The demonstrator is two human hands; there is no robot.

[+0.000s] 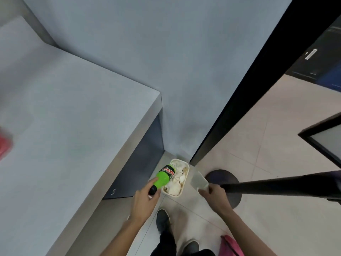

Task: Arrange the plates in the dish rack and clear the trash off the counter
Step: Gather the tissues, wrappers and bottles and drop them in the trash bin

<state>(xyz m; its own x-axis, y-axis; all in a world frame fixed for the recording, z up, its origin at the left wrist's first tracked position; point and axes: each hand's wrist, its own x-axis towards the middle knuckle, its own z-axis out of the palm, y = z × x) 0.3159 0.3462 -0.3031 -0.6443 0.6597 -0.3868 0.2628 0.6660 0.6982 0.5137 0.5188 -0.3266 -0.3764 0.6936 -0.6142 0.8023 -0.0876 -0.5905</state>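
My left hand [145, 202] grips a green soda bottle [163, 177] by its black-capped neck, and the bottle's body hangs over a small cream trash bin [186, 164] on the floor. Crumpled white paper fills the bin. My right hand [214, 194] holds the bin's pale lid [200, 180] by its near edge, tilted up beside the bin's right rim. The grey counter [73, 117] runs along the left. No plates or dish rack are in sight.
A blurred red object [4, 146] sits at the counter's left edge. A black pole [276, 186] on a round dark base [224, 179] crosses the lower right. A black door frame [249, 89] stands right of the grey wall. My shoes are on the tiled floor.
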